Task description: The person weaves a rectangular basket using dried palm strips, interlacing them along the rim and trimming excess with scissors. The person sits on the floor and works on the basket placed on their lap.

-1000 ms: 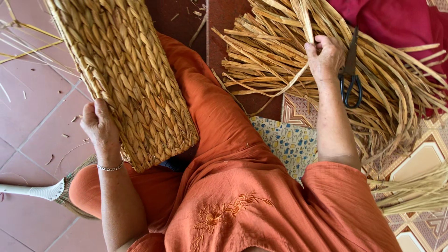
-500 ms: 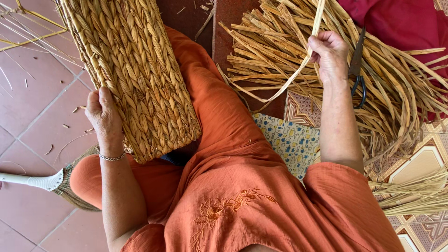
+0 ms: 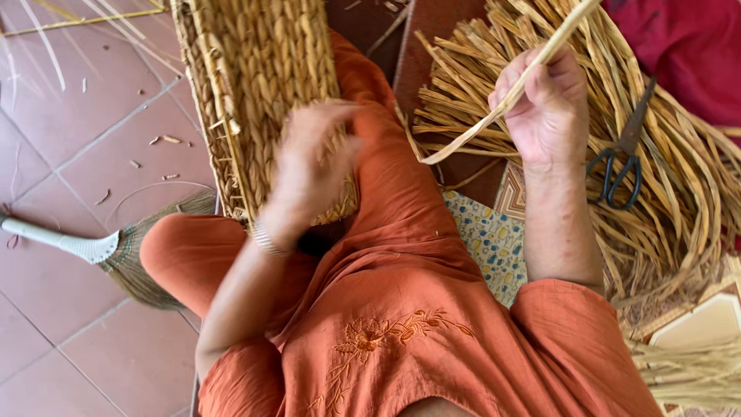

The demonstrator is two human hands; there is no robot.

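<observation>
Closest to the camera is the person's orange tunic (image 3: pixel 432 340) with a flower embroidered on the chest, and orange trousers with one knee bent out toward the left. Just beyond that knee a straw broom (image 3: pixel 131 251) with a white handle lies on the reddish floor tiles (image 3: pixel 69 154), and a few bits of straw are scattered over them.

The left hand (image 3: pixel 312 166) is blurred, so I can't really tell how the fingers sit; it's over the near end of the woven basket panel (image 3: pixel 255 85), which rests on the lap and runs up to the top edge of the view. There's a thin bracelet on that wrist.

The right hand (image 3: pixel 544 104) is raised with its fingers curled tight around a single flat reed strip (image 3: pixel 494 120), which slants from its loose end near the lap up through the fist and out past the top edge. Under the right forearm there's a patterned blue and yellow cushion (image 3: pixel 486 239).

Farther out, a big heap of dried reeds (image 3: pixel 679 201) is spread over the floor on the right, and black-handled scissors (image 3: pixel 621 158) lie on top of it, just beside the right hand. A red cloth (image 3: pixel 687 46) sits in the top right corner.
</observation>
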